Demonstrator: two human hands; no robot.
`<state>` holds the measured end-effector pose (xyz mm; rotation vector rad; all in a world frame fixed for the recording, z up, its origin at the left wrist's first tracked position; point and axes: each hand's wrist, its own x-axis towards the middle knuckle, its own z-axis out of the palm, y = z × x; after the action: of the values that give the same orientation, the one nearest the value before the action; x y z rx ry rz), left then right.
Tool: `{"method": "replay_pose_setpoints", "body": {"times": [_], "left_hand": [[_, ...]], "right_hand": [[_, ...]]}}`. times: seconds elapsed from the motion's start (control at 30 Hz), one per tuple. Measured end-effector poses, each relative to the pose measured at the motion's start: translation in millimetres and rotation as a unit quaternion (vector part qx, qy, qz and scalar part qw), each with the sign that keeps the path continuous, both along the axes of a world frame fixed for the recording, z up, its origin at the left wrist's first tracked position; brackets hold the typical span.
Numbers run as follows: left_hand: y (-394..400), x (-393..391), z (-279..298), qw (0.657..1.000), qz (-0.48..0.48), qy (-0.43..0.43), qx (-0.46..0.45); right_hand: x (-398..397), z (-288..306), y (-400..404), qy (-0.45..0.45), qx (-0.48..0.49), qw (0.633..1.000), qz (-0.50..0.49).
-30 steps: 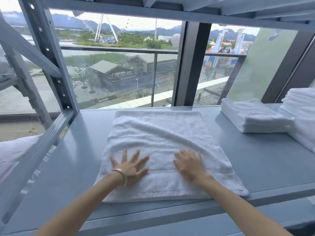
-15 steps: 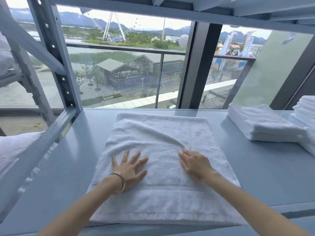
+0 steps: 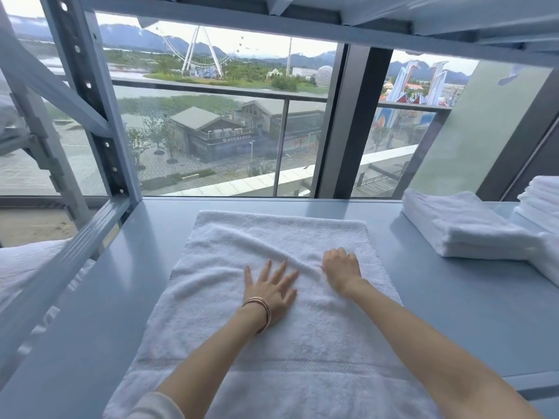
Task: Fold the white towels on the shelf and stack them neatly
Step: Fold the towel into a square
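While the white towel (image 3: 272,343) lay spread flat on the grey-blue shelf (image 3: 484,313), near its front edge, a raised ridge of cloth ran diagonally across its middle. Left hand (image 3: 269,291) pressed flat on the towel, fingers straight and splayed, bangles (image 3: 260,306) on the wrist. Right hand (image 3: 341,267) sat at the ridge's end with fingers curled under; whether they pinched cloth could not be told. Folded towels (image 3: 462,231) sat well apart at right, a taller stack (image 3: 541,201) just beside them. Window (image 3: 227,116) behind.
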<state>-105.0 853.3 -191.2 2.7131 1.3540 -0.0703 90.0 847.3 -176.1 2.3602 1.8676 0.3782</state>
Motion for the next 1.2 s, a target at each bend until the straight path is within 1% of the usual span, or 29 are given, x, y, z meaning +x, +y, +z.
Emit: {"method": "replay_pose_setpoints", "body": {"times": [0.1, 0.17, 0.2, 0.27, 0.3, 0.37, 0.4, 0.47, 0.53, 0.6, 0.63, 0.73, 0.77, 0.9, 1.0, 1.07, 1.1, 1.13, 1.17, 1.2], "left_hand": [[1, 1, -1, 1.0, 0.003, 0.003, -0.002], [-1, 0, -1, 1.0, 0.0, 0.004, -0.004], [-1, -1, -1, 1.0, 0.0, 0.006, -0.006], [3, 2, 2, 1.0, 0.006, 0.013, -0.017], [9, 5, 6, 1.0, 0.014, 0.013, -0.021], [26, 11, 12, 0.999, 0.035, 0.002, -0.017], [35, 10, 14, 0.999, 0.036, -0.004, -0.012], [50, 3, 11, 1.0, 0.024, -0.001, -0.01], [56, -7, 4, 1.0, 0.015, 0.002, -0.015], [55, -12, 0, 1.0, 0.011, 0.001, -0.006], [54, -12, 0, 1.0, 0.01, 0.001, -0.002], [54, -10, 0, 1.0, 0.008, 0.0, 0.001], [54, -11, 0, 1.0, 0.008, 0.0, 0.002], [53, -12, -2, 1.0, 0.003, -0.001, 0.004], [52, -11, -1, 1.0, 0.005, -0.001, 0.004], [52, -12, -1, 1.0, 0.006, 0.009, -0.002], [53, -11, 0, 1.0, 0.008, 0.012, -0.007], [55, -9, 2, 1.0, 0.011, 0.012, -0.013], [58, -6, 7, 1.0, 0.018, 0.008, -0.015], [61, -1, 12, 1.0, 0.028, -0.003, -0.01]], "right_hand": [[8, 3, 2, -0.037, 0.016, 0.999, -0.013], [6, 3, 2, -0.02, 0.041, 0.999, -0.019], [2, 2, 1, -0.004, 0.072, 0.997, -0.01], [-6, -5, 2, 0.047, 0.13, 0.989, 0.045], [-10, -8, 4, 0.094, 0.133, 0.982, 0.096], [-15, -14, 9, 0.191, 0.082, 0.962, 0.179], [-15, -15, 8, 0.227, 0.055, 0.955, 0.181], [-6, -11, 7, 0.263, 0.067, 0.954, 0.128], [10, -5, 7, 0.241, 0.094, 0.965, 0.041], [29, -1, 11, 0.177, 0.088, 0.98, -0.015], [35, 2, 14, 0.158, 0.067, 0.985, -0.034], [43, 7, 25, 0.159, -0.005, 0.985, -0.069], [44, 6, 29, 0.138, -0.016, 0.988, -0.066], [45, 14, 36, 0.006, -0.055, 0.997, -0.05], [49, 19, 37, -0.042, -0.045, 0.995, -0.073], [37, 17, 34, -0.041, -0.019, 0.996, -0.081], [29, 13, 34, -0.039, 0.022, 0.997, -0.065], [19, 7, 35, -0.035, 0.07, 0.996, -0.036], [7, 1, 36, -0.007, 0.109, 0.994, 0.011], [-7, -2, 36, 0.048, 0.11, 0.99, 0.072]]}}
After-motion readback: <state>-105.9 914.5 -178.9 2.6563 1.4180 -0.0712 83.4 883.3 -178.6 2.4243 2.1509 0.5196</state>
